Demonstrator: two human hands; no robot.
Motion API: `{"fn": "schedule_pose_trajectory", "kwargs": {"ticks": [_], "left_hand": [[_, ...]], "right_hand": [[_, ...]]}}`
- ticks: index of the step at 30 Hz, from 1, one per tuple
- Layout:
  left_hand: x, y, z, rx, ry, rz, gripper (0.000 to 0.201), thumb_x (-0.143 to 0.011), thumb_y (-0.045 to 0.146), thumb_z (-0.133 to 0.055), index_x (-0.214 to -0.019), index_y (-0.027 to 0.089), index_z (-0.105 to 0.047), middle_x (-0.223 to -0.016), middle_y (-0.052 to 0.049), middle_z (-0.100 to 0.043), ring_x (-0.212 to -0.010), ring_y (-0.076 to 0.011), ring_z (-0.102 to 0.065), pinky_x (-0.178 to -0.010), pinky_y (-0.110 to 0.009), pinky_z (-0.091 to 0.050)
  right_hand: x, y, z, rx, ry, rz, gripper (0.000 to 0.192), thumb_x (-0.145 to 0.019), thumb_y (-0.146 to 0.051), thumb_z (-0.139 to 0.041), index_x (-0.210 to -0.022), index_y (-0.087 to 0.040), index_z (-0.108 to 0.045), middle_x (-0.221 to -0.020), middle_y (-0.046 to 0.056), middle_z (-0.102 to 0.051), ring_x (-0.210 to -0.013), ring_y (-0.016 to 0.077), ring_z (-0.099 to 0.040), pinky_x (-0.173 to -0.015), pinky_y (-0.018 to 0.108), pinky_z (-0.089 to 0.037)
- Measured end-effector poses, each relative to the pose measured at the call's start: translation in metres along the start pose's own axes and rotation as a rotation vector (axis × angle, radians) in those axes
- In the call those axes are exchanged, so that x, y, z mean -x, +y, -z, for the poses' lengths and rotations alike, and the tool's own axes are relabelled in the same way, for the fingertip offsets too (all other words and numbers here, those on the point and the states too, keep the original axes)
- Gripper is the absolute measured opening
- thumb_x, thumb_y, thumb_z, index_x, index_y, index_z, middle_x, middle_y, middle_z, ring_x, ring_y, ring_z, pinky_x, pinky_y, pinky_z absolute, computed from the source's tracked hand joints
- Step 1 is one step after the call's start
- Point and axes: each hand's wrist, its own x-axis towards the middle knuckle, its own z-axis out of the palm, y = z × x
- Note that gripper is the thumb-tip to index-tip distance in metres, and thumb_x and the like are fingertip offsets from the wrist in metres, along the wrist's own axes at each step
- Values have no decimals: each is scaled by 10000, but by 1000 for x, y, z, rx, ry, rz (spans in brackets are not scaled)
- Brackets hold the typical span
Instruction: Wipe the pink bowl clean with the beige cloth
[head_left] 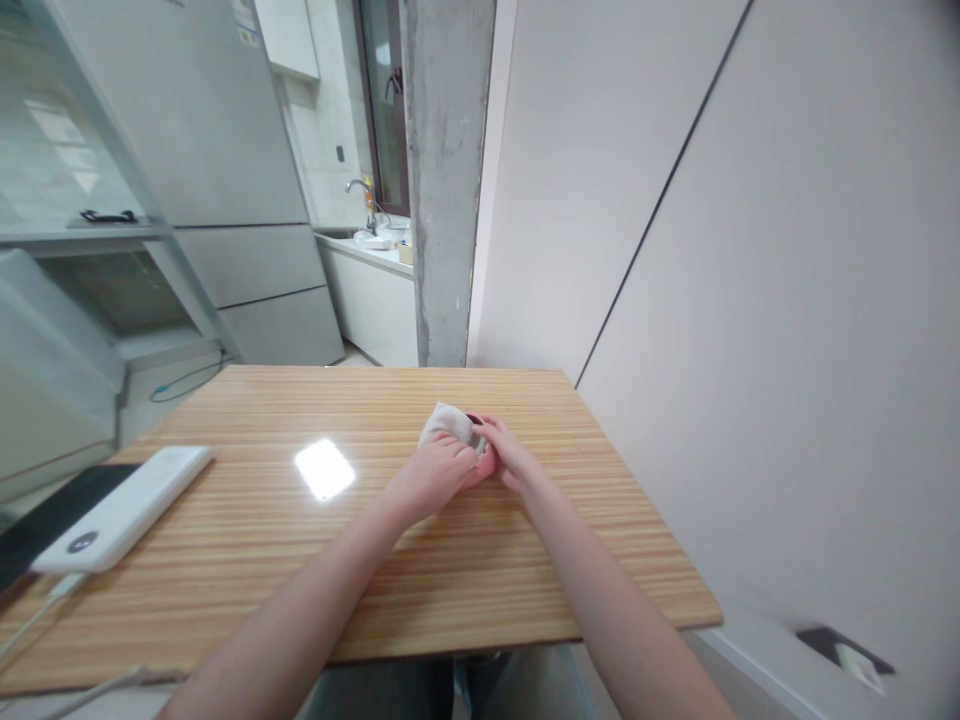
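My left hand (435, 472) grips a crumpled white cloth (448, 424) over the middle of a wooden table (315, 560). My right hand (504, 455) closes around a small dark object (474, 418), and only its dark rim shows beside the cloth. The two hands touch each other and rest on the tabletop. What the dark object is cannot be told.
A white power bank (124, 508) lies at the table's left edge beside a dark phone (45, 515), with a white cable trailing off. A white wall runs along the right. Behind the table stand a concrete pillar (446, 180), a fridge (225, 170) and a sink counter (371, 250).
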Motion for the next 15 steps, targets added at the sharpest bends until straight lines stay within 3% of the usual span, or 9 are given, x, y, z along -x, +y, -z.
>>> {"fn": "schedule_pose_trajectory", "kwargs": {"ticks": [3,5,8,12,15], "left_hand": [[0,1,0,49,-24,35,261,-921,257,-387,-714,171,-520,-686,-30,-604,-703,-163,-571,-760,-323,-448],[-1,1,0,90,-29,115,261,-928,259,-374,-729,171,-519,-694,-22,-602,-727,-157,-578,-849,-340,-438],[-3,2,-2,107,-33,208,249,-920,221,-365,-732,169,-520,-686,-16,-594,-727,-159,-583,-931,-384,-411],[-2,1,1,164,-37,222,231,-909,258,-402,-741,176,-538,-699,-18,-607,-737,-162,-590,-934,-391,-420],[3,-6,9,215,-16,209,154,-867,332,-513,-884,193,-577,-900,-43,-663,-970,-194,-589,-1055,-467,-306]], "right_hand": [[0,3,3,14,89,-24,439,-537,-189,-648,-960,-234,-541,-670,-56,-627,-625,131,-554,-587,248,-419],[2,8,0,21,170,54,519,-550,-193,-633,-1049,-251,-501,-655,-76,-605,-564,118,-519,-554,241,-396],[7,13,-7,6,180,117,612,-559,-206,-637,-1134,-270,-439,-698,-83,-601,-520,99,-488,-524,233,-379],[9,14,-10,-22,161,83,538,-575,-217,-618,-1087,-262,-459,-691,-86,-585,-470,74,-439,-481,216,-345],[4,12,-5,-43,182,90,463,-567,-201,-599,-1014,-260,-496,-718,-75,-603,-501,79,-461,-495,213,-357]]}}
